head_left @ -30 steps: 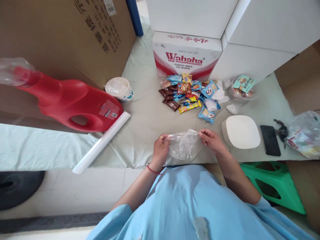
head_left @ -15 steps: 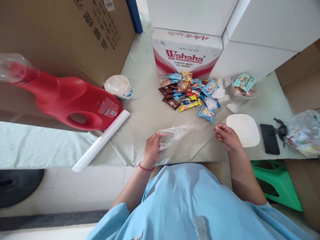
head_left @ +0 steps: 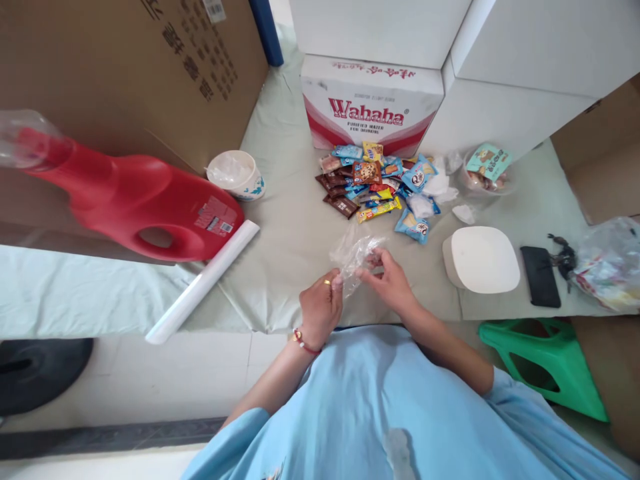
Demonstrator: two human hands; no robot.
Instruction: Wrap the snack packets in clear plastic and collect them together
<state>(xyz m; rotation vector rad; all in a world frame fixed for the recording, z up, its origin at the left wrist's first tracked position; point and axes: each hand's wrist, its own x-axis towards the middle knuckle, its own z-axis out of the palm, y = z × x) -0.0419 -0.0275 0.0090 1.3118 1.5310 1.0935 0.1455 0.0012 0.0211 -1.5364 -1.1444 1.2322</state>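
Observation:
A crumpled clear plastic bag is between my hands, just above the table's front part. My left hand is closed on its near left edge, thumb on top. Curled fingers of my right hand grip the bag's right side, the thumb a little apart from the fingertips. Beyond the bag lies a pile of small wrapped snacks in blue, brown and yellow packets. To the right of my right hand stands a white lidded box.
At left are a red jug, a white roll and a paper cup. A Wahaba carton stands behind the snacks. Rightward are a clear tub, a phone, keys and a filled plastic bag.
My right hand has moved left from beside the white box to the bag and taken hold of it. The bag, stretched out before, is now bunched up. My left hand has shifted slightly right.

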